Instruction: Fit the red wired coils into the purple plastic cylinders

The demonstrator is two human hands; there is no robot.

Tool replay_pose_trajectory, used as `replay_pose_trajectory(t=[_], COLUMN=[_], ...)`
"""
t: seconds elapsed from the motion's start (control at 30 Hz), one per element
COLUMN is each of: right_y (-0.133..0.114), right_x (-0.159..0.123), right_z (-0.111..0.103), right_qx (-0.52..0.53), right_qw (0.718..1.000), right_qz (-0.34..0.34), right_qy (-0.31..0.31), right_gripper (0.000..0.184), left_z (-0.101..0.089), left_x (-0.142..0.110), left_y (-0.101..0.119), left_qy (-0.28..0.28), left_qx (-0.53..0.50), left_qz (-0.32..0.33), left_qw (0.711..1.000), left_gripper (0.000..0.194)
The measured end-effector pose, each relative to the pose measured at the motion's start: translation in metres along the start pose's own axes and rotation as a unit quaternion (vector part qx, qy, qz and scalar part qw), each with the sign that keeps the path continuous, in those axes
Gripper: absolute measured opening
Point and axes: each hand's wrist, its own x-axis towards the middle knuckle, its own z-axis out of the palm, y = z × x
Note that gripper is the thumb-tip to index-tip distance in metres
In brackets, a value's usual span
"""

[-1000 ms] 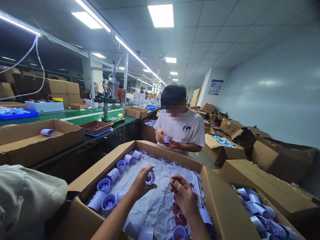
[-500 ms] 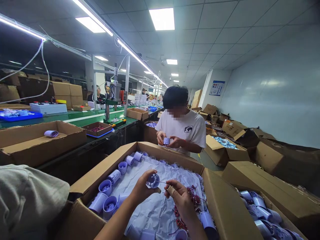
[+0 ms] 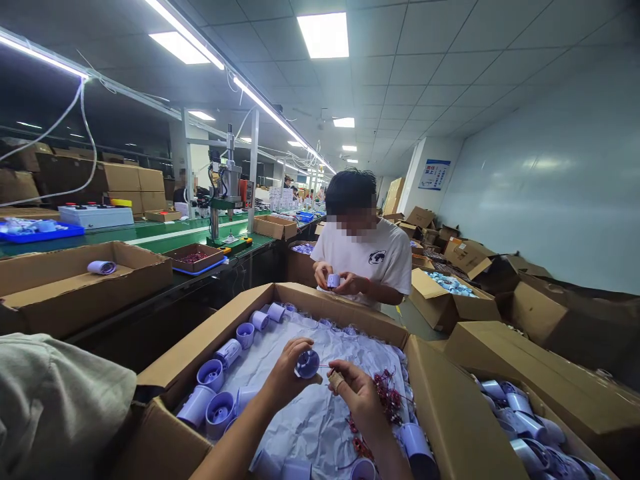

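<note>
Ceiling lights glare over a long green bench at ten o'clock, where a press stands just beside a small box of red pieces. At twelve o'clock, across an open carton from us, a co-worker in a white shirt bows over another cup, held in both hands.

We hold a pale purple cup above the carton's crumpled white paper, our left hand clamped around its side with thumb and fingers. At the cup's three o'clock, our right hand, one finger taped, has thumb and fingertips pinched together on a thin wire that reaches to the cup.

More cups line the carton from seven to eleven o'clock; red wired parts lie heaped at four, just beside our right hand. Opened boxes crowd the wall at two o'clock.
</note>
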Motion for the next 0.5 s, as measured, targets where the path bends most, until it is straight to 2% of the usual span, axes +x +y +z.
replay_pose_trajectory(t=[0.27,0.5], right_y=[-0.0017,-0.0026], right_x=[0.0009,-0.0009], right_z=[0.0001,0.0038], right_qx=[-0.028,-0.089], right_qw=[0.999,0.994], right_qz=[-0.015,-0.041], right_qy=[0.030,0.045], right_gripper=[0.039,0.039], left_z=[0.0003,0.0000], left_x=[0.0018,0.0008], left_y=[0.0026,0.0046], left_qy=[0.050,0.021], left_qx=[0.016,0.049], left_qz=[0.079,0.052], left_qw=[0.995,0.997], left_gripper=[0.048,0.042])
